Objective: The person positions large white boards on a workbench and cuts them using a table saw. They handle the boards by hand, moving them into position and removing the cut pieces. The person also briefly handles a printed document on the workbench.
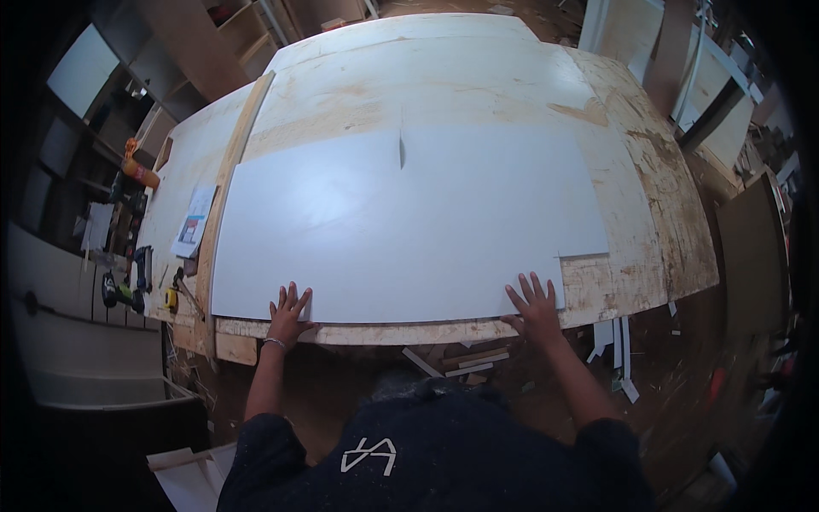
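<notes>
A large, smooth white panel lies flat on the worn, pale workbench, close to its near edge. My left hand rests on the panel's near edge toward the left, fingers spread and pointing away from me. Farther right, my right hand lies on the same edge near the panel's right corner, also with fingers apart. Neither hand grips anything. The panel's right side has a stepped outline. At its far edge a thin dark gap shows; whether this is one sheet or two overlapping I cannot tell.
A long wooden batten runs along the panel's left side. Beyond it lie a printed sheet, a yellow tape measure, a green-black drill and an orange bottle. Offcuts litter the floor; boards lean at the right.
</notes>
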The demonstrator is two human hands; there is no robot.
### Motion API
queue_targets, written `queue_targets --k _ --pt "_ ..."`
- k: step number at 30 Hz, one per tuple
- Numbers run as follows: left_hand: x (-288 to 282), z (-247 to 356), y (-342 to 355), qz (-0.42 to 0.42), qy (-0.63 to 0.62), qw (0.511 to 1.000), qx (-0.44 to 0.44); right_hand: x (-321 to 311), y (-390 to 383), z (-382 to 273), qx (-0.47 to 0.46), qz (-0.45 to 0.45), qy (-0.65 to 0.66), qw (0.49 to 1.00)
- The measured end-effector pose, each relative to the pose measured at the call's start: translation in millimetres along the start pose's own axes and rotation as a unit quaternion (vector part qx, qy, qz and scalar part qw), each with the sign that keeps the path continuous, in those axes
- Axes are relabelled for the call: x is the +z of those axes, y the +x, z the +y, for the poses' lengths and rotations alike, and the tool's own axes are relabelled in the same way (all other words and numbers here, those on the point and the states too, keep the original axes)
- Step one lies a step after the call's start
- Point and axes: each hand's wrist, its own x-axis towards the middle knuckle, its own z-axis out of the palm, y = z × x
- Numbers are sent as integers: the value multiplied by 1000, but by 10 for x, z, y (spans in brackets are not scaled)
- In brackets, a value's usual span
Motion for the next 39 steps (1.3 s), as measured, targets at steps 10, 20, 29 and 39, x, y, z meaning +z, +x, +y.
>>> queue_targets --k 10,20,29,39 --pt "-255 74 762 -5 5 1000 -3 101 611 307 19 23 -9 1000" --pt "-297 -55 1284 17 -23 999 15 168 1085 451 55 -35 -55 996" --pt "-258 -104 1160 28 2 1000 -3 194 1213 -4 97 -50 -66 992" --pt "-444 -121 1228 -38 -1 999 -28 266 1298 -38 39 11 -39 998"
